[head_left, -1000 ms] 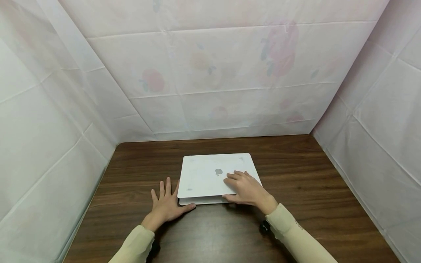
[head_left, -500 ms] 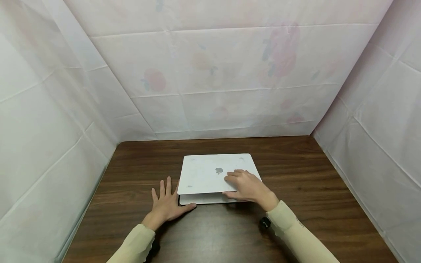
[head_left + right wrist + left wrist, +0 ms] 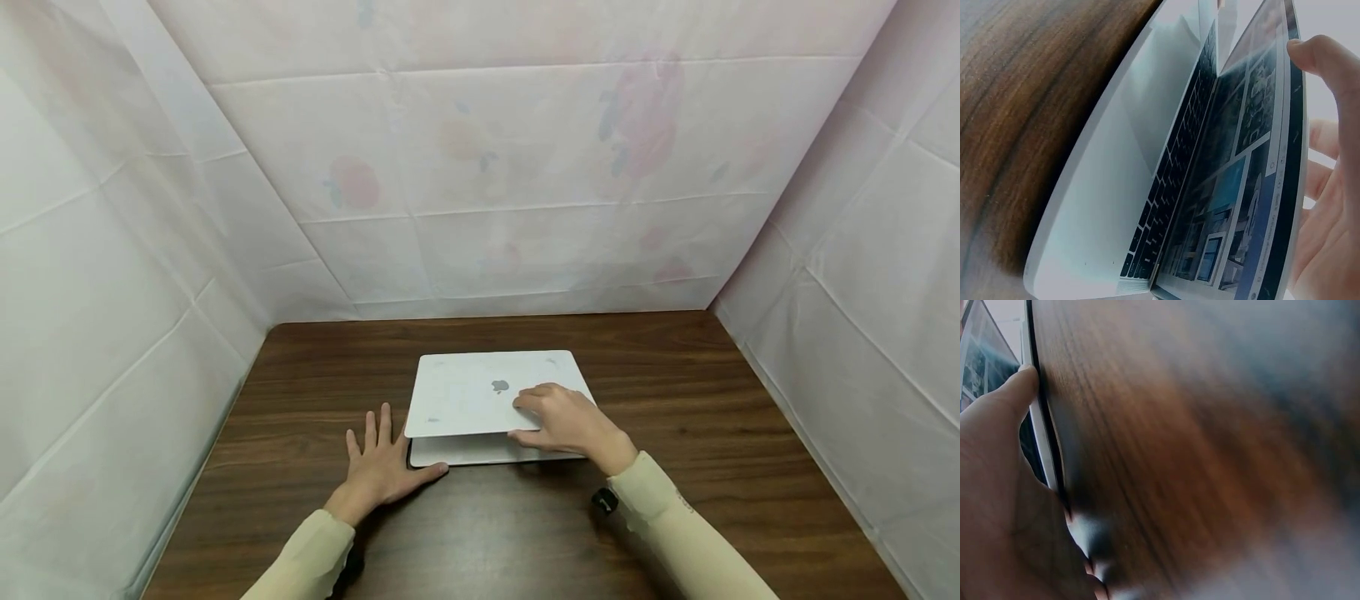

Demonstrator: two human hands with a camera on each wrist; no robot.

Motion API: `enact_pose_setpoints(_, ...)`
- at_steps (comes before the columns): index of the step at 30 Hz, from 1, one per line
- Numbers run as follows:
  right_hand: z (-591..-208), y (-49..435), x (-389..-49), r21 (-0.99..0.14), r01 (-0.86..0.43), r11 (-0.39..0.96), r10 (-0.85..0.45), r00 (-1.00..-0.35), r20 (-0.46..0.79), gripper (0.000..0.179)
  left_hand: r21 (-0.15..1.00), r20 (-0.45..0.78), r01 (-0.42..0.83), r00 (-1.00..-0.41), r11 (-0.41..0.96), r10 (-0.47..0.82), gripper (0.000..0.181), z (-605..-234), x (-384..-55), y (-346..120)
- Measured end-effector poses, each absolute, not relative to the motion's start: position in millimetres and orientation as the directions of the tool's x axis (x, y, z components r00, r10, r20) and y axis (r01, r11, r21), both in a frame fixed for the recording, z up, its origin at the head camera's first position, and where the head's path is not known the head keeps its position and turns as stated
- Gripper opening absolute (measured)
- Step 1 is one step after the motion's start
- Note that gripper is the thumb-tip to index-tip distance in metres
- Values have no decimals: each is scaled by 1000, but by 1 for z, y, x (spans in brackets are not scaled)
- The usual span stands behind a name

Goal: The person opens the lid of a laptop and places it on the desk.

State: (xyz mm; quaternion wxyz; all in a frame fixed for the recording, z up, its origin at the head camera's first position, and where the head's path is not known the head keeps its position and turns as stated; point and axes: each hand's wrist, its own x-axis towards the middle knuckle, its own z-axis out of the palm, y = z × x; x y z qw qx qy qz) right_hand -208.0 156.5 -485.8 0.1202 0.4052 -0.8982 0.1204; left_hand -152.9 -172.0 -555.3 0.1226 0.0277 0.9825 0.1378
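The MacBook [image 3: 480, 410] sat ajar on the wooden worktop [image 3: 675, 400]; the right hand [image 3: 573, 423] pinched its lid [image 3: 472, 392] near the front, seemingly holding it up, while the left hand [image 3: 380, 471] lay spread, thumb [image 3: 427, 475] against the base [image 3: 472, 451], probably steadying it.

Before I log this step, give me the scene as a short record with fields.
laptop: partly open, on the wooden table
lid: front edge raised above the base
screen: lit, tilted over the keyboard
left grip: thumb at the base's front edge, fingers spread
right grip: pinches the lid's front edge, thumb on screen side
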Motion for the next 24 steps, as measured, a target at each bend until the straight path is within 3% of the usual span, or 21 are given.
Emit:
enact_pose_setpoints(15,-478,157,-214,-97,-773,627,-724,-624,294,32,258,-247,-1,-967,966,65,122,-549,-151,-169)
enact_pose_setpoints(24,-471,158,-218,-160,-774,612,-728,-631,269,30,271,-249,-1,-966,963,69,121,-551,-151,-169)
